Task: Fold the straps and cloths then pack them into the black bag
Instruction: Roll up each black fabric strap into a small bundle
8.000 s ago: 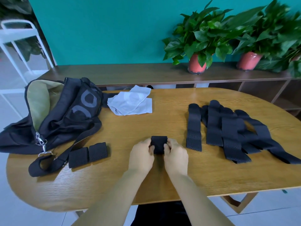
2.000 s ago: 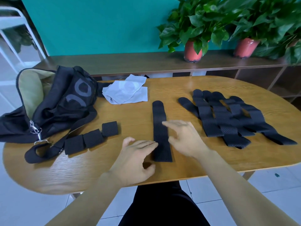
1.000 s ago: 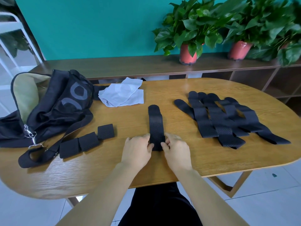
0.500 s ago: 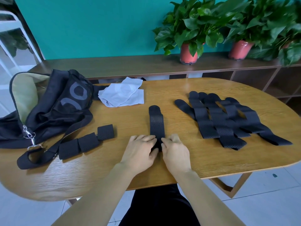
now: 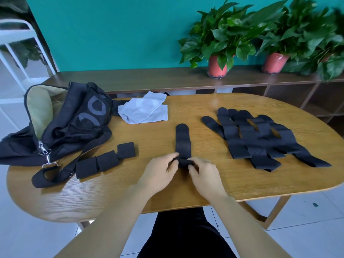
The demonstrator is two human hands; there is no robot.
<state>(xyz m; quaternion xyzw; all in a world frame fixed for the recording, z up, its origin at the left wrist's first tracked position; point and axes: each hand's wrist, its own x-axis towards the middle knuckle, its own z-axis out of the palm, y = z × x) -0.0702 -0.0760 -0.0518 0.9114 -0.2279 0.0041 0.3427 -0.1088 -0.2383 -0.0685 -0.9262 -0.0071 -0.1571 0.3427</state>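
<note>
Open black bag [image 5: 74, 123]; strap [image 5: 182, 142] between fingers [image 5: 197, 162]

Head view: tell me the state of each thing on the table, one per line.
black bag, open, slumped on its side.
white cloths, loosely heaped, unpacked.
folded straps, three, folded, lying outside the bag.
middle strap, flat, near end curled up.
left hand, pinching that strap's near end.
right hand, pinching the same end.
strap pile, unfolded, overlapping.
</note>
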